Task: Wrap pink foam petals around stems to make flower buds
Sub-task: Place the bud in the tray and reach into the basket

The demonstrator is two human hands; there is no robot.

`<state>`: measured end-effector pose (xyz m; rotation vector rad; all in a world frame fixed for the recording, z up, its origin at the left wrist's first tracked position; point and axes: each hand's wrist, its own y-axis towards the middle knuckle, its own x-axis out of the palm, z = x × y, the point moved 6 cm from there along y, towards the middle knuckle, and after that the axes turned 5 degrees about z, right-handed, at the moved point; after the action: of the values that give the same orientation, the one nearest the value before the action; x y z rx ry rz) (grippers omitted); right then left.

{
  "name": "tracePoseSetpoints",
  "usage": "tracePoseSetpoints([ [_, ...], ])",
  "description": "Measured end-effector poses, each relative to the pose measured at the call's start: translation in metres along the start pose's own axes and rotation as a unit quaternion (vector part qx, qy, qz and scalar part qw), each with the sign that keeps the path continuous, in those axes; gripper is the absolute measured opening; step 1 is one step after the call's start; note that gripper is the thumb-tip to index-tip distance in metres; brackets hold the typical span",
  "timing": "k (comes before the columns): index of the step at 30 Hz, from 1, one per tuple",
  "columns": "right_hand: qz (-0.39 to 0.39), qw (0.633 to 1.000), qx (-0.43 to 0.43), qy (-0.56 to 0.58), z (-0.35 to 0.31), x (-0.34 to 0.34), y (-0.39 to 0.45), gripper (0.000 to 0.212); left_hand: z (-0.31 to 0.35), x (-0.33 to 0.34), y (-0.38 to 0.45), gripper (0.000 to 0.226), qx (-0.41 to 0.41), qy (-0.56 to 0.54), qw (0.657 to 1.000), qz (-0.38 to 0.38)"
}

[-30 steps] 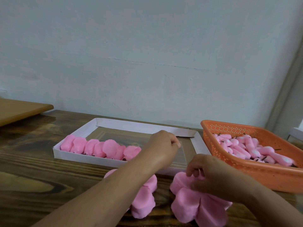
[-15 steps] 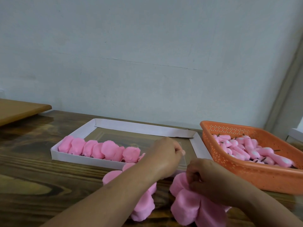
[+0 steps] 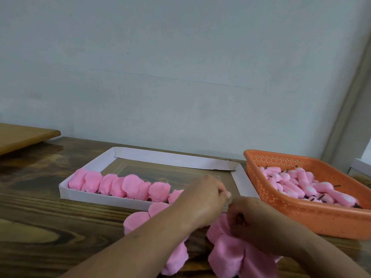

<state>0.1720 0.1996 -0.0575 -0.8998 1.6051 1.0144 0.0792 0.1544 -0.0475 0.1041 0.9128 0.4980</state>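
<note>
A pale wall (image 3: 180, 67) fills the upper half, w/ a dark wood table (image 3: 40, 227) below it and a lighter board (image 3: 22, 137) at far left. Centre-back on the table sits a shallow white tray (image 3: 166, 158), its floor see-through; a row of pink buds (image 3: 120, 185) lines its near edge, small dark stem ends showing under them. To the right, touching or just beside the tray's corner, an orange basket (image 3: 301, 219) w/ perforated walls holds a heap of rolled pink pieces (image 3: 305, 185) w/ dark stems poking out. In front of the tray, two stacks of pink foam petals lie on the table: the left stack (image 3: 138, 217) is mostly under the left forearm, the right stack (image 3: 226, 255) is under the right hand. Left hand (image 3: 204, 197) hovers over the tray's near edge, fingers curled in, thumb and forefinger tips pressed together at its right side — whatever it pinches is too small to make out, so can't tell if it holds anything. Right hand (image 3: 255, 223) rests on top of the right stack, fingers curled down into the petals, gripping the top ones near the stack's back edge. The two hands are just beside each other, fingertips nearly meeting.
</note>
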Motion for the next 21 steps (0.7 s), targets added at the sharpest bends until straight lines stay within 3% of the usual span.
tracePoseSetpoints([
  [3, 0.001, 1.0, -0.002, -0.002, 0.0002, 0.0002, 0.0005, 0.032, 0.0007, 0.0005, -0.0004, 0.042, 0.001, 0.006, 1.0, -0.002],
  [21, -0.003, 1.0, -0.005, -0.001, -0.0012, -0.0001, 0.0006, 0.032, 0.0007, 0.0003, -0.0034, 0.029, 0.004, -0.005, 1.0, -0.002],
])
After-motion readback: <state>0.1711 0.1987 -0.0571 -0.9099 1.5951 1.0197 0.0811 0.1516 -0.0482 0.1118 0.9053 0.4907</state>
